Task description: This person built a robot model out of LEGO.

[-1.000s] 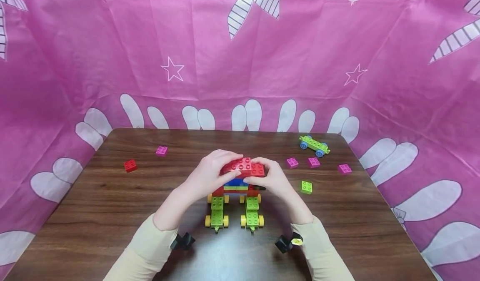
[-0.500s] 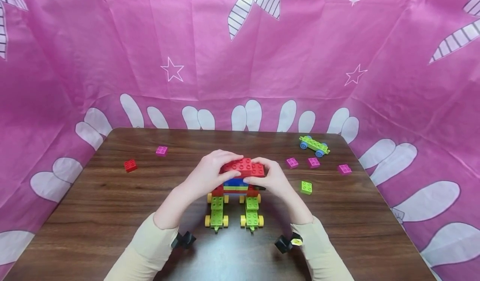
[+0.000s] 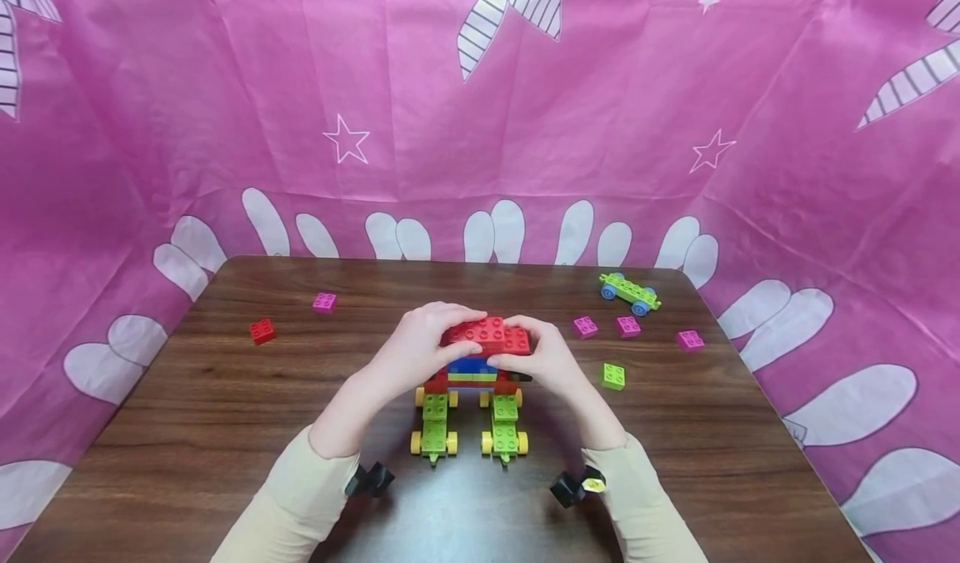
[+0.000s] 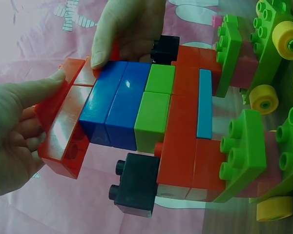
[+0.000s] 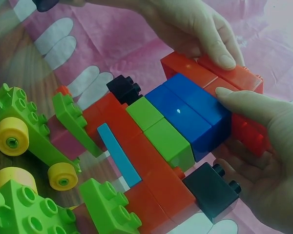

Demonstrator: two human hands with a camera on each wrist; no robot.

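A tall toy of building bricks stands between the two hands. Its stack shows blue bricks over lime ones, then red ones with black bricks at both sides. Below are two lime wheeled bases with yellow wheels. My left hand grips the upper red brick on top, its thumb along the near side. My right hand holds the red brick beside it at the right end, thumb at the near side by the blue bricks. The left palm is hidden in the head view.
To the right lie several pink bricks and a lime brick. A lime wheeled base with blue wheels stands at the back right. A red brick and a pink brick are at left on the wooden table.
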